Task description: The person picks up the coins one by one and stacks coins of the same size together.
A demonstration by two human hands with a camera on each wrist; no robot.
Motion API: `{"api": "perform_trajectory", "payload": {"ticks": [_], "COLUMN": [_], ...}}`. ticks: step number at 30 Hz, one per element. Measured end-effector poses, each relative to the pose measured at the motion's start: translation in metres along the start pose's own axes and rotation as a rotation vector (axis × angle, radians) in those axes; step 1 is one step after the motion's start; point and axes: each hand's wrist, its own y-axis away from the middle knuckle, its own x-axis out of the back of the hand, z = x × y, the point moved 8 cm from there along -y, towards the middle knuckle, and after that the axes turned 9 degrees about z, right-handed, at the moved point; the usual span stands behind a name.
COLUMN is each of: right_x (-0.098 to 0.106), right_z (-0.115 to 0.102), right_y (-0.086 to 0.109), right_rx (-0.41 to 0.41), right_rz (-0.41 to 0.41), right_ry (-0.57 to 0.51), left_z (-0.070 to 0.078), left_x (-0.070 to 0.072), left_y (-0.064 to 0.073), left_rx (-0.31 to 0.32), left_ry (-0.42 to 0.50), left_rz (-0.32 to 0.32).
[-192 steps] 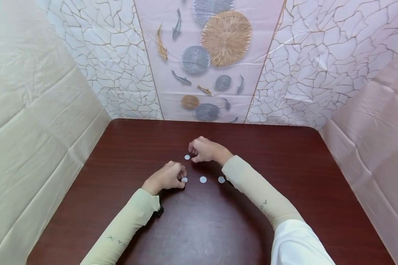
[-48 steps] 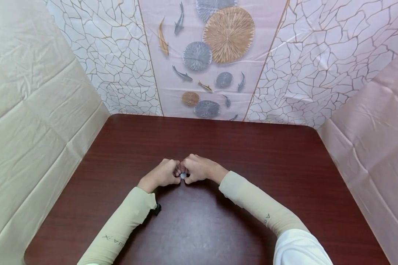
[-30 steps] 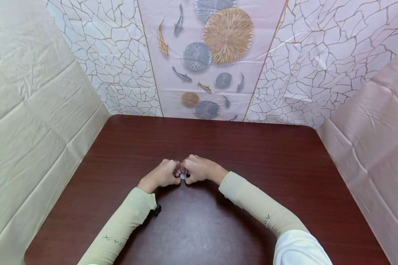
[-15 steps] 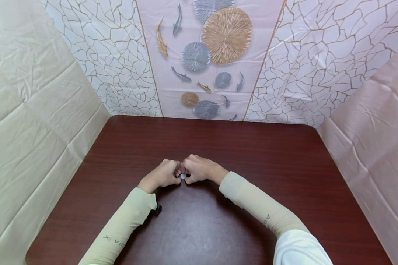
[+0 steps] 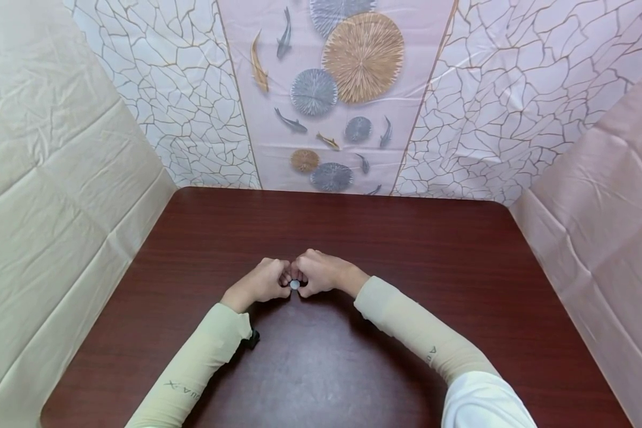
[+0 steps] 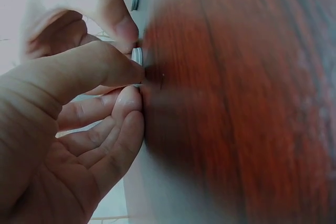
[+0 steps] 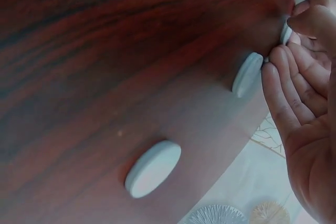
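Note:
In the head view a small white disc [image 5: 295, 285] lies where both hands meet on the table. My left hand [image 5: 262, 282] and right hand [image 5: 321, 272] curl toward each other, with thumbs and fingertips around that disc. Close up in the left wrist view, the disc [image 6: 137, 56] stands out between the two thumbs, with the left fingers [image 6: 127, 103] just below. In the right wrist view the disc edge [image 7: 286, 31] shows between the right thumb and fingers. Whether one or two discs sit in this grasp I cannot tell.
Two more white discs lie on the dark red-brown table [image 5: 321, 368], a near disc [image 7: 153, 169] and one beside the right fingertips [image 7: 248, 74]. The right hand and forearm hide them in the head view. Cloth walls [image 5: 594, 196] border the table.
Since the oldest frame my right hand has come nearer and left to meet the left hand; the far disc has left its spot. During the last second or so the hands have barely moved.

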Motion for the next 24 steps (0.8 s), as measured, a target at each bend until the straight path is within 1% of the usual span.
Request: {"api": "perform_trajectory", "payload": {"ticks": [4,9,14,21,24], "right_x": [0.006,0.022,0.039,0.067,0.079], "right_z": [0.001,0.006,0.016,0.029,0.033], "right_y": [0.004,0.015,0.037,0.072,0.087], "right_rx": [-0.019,-0.052,-0.075,-0.106,-0.112], "right_rz": [-0.021,-0.007,0.017,0.057,0.088], "right_ry": [0.002,0.004,0.025,0.051,0.050], "left_z": [-0.002,-0.002,0.002,0.001,0.002], "left_x": [0.000,0.001,0.001,0.001,0.001], "left_y": [0.000,0.001,0.000,0.002,0.003], "left_rx": [0.004,-0.008,-0.032,-0.019,-0.028], "left_ry": [0.013,0.026,0.021,0.004,-0.001], "left_rz": [-0.005,-0.005,-0.008,-0.019,-0.018]}}
